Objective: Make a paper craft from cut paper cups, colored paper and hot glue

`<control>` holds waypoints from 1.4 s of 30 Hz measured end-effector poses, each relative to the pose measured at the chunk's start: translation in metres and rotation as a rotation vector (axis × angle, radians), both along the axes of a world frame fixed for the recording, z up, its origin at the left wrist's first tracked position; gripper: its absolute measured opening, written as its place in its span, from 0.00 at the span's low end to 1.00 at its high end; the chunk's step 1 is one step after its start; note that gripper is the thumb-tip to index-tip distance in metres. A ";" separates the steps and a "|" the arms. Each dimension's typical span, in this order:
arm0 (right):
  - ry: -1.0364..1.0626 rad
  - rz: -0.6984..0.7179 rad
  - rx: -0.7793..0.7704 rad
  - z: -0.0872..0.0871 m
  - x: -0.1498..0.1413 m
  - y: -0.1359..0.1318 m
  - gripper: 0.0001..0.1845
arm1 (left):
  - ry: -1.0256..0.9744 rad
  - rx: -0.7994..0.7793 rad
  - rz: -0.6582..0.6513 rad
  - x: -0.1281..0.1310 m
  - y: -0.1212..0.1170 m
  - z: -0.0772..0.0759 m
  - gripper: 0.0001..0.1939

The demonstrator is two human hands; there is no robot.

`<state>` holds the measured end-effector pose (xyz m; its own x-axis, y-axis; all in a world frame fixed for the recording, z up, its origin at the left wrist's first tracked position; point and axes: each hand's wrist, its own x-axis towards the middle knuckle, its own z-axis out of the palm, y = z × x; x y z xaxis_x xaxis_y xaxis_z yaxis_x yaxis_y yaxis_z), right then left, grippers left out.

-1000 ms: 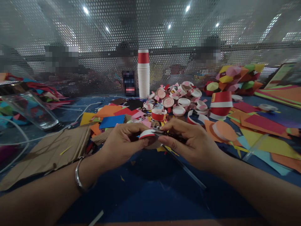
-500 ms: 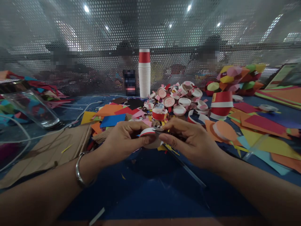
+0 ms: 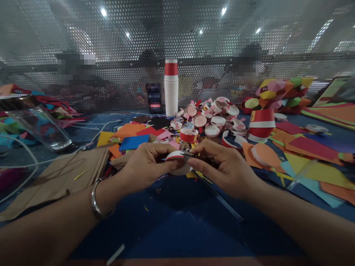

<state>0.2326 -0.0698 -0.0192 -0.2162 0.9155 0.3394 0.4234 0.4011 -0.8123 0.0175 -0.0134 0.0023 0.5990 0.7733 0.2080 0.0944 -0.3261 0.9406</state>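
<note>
Now | cup piece (image 3: 182, 168): round, white, red-banded | left hand (image 3: 148, 162) pinching it | right hand (image 3: 226, 164) holding metal blade (image 3: 187, 154)

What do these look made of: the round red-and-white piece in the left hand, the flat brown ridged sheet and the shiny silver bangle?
Round red-and-white piece: probably smooth paper or card; thin edge, crisp red band, little gloss.
Flat brown ridged sheet: likely corrugated cardboard, matt; faint parallel lines.
Shiny silver bangle: seems polished metal, though coated plastic is possible; bright highlights.
</note>
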 end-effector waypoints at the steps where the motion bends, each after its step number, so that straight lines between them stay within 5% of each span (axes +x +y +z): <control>1: -0.002 0.001 0.000 0.000 0.000 0.000 0.18 | 0.014 0.010 -0.004 0.000 0.000 0.000 0.05; 15: 0.061 0.032 0.044 0.001 -0.002 0.001 0.13 | 0.044 0.024 -0.052 -0.002 0.005 -0.001 0.08; 26: 0.071 0.051 -0.045 0.001 0.002 0.003 0.20 | -0.024 -0.043 -0.015 -0.005 0.009 -0.002 0.06; 42: 0.014 0.083 0.079 0.003 0.001 -0.002 0.11 | -0.041 0.085 -0.034 -0.002 0.002 -0.001 0.03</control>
